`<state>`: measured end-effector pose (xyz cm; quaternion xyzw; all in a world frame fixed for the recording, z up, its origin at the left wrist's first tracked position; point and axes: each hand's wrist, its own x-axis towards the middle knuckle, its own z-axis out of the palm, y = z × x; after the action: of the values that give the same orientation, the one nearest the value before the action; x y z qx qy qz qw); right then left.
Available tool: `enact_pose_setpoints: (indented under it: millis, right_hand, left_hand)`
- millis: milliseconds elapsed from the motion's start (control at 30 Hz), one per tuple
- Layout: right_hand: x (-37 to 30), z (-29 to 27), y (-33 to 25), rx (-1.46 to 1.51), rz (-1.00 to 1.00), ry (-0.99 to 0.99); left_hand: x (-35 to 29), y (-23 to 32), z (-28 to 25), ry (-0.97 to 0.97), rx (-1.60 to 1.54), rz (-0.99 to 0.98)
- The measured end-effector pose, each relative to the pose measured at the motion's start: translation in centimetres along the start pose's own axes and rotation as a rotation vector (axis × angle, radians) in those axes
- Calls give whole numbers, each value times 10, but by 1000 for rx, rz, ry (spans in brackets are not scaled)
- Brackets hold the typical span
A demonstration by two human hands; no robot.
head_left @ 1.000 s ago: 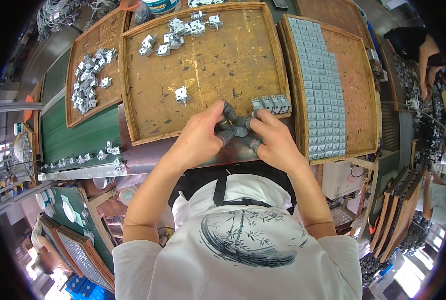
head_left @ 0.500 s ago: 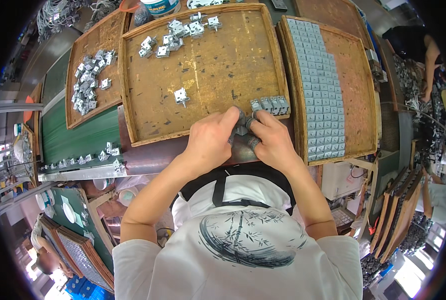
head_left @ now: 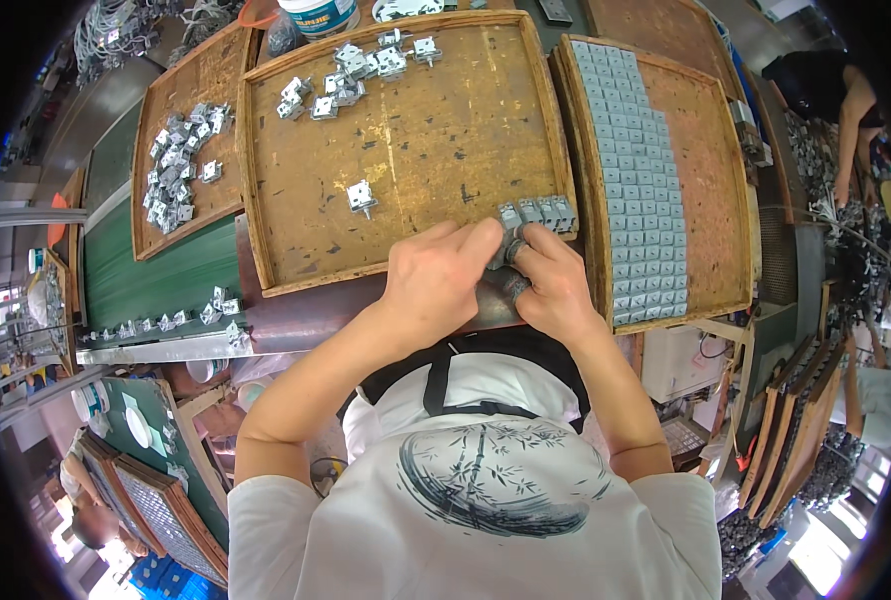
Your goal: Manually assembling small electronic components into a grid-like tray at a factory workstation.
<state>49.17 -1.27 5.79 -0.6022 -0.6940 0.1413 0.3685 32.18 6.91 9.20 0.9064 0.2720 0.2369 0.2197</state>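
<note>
My left hand [head_left: 436,275] and my right hand [head_left: 556,280] meet at the front right corner of the middle wooden tray [head_left: 446,130]. Both are closed around a small grey metal part [head_left: 507,246], mostly covered by the fingers. Dark grey covers show on some fingertips. Just beyond the fingers, a short row of box-shaped metal parts [head_left: 541,212] stands side by side in the tray corner. One loose metal part with a thin pin [head_left: 362,196] lies left of my hands, and a loose cluster of similar parts [head_left: 346,80] lies at the tray's far left.
The right tray [head_left: 716,200] carries tight rows of grey metal blocks [head_left: 646,190]. Another tray [head_left: 144,215] at left holds a heap of metal parts [head_left: 174,165]. Several parts sit along a green belt [head_left: 166,285]. A white-and-blue bucket [head_left: 318,15] stands behind. Co-workers appear at both sides.
Both hands have shifted slightly right and away from me, toward the short row, with the metal part between them. The left hand has turned a little and covers more of the part.
</note>
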Motion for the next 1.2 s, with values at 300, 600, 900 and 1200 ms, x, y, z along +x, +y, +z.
enact_pose_setpoints:
  millis: [300,600,900,1200]
  right_hand:
    - [-6,-5,1,70,62,-31]
    - [-3,-2,-5,253,112,-31]
    - [-2,-2,-8,260,98,-28]
    - [-3,-3,-10,280,123,-29]
  left_hand:
    - [-4,-29,3,-170,-712,-314]
    - [-15,-34,-4,-246,-1579,-673]
    - [-20,-35,0,-221,-1495,-613]
    - [-24,-33,5,-155,-1536,-655]
